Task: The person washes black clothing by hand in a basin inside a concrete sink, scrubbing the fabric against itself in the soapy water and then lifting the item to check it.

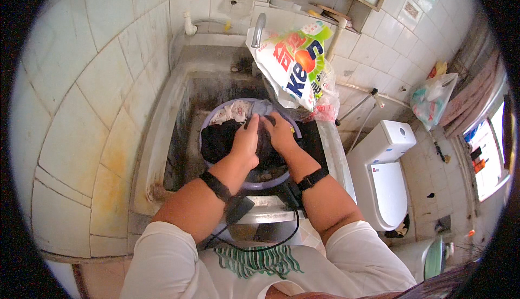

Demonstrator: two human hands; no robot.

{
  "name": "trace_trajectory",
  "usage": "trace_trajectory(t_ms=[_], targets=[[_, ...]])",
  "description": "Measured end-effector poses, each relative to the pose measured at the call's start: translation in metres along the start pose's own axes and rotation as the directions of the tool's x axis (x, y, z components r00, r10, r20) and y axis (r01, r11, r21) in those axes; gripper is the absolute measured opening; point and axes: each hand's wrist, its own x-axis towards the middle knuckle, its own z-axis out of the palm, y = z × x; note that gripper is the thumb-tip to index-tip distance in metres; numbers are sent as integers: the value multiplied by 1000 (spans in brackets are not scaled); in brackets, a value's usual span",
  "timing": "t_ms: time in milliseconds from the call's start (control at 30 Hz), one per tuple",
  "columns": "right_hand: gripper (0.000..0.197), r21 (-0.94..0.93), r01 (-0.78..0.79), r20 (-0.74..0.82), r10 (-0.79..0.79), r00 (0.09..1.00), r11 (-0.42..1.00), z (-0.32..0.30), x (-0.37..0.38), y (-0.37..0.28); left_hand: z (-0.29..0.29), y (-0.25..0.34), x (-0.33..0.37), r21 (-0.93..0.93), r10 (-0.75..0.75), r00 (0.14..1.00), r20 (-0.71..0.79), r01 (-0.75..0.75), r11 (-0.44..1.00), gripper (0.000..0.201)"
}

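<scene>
A pale purple basin (259,186) full of laundry sits inside the grey sink (149,136). My left hand (247,141) and my right hand (281,132) are close together over it. Both are closed on a dark garment (216,140), bunched between them; the fingertips are partly hidden in the cloth. A white cloth with a reddish print (232,112) lies at the basin's far left. Beside it is a greyish-blue piece of cloth (262,107).
A large white and green detergent bag (295,63) leans at the sink's far right, next to the curved tap (260,27). A white toilet (389,193) stands to the right. A plastic bag (433,100) hangs on the tiled wall. A black cable (295,228) loops before my chest.
</scene>
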Motion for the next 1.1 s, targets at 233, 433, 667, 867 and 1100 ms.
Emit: trace_trajectory(t_ms=[233, 433, 667, 867, 1100], targets=[[34, 142, 146, 199, -172, 965, 979, -5, -17, -39, -24, -4, 26, -178, 128, 990, 51, -118, 977, 47], [37, 21, 185, 143, -186, 972, 982, 1, -10, -24, -24, -27, 46, -275, -12, 989, 150, 54, 960, 53], [35, 31, 11, -2, -11, 1000, 999, -4, -1, -5, 0, -4, 6, -71, -135, 991, 11, 136, 988, 55], [22, 233, 315, 231, -367, 901, 920, -13, -21, -44, -20, -2, 16, -186, -136, 983, 123, 158, 970, 49], [32, 19, 87, 23, -88, 996, 996, -3, 5, 10, -5, -14, 19, -112, -167, 977, 134, 183, 977, 47]])
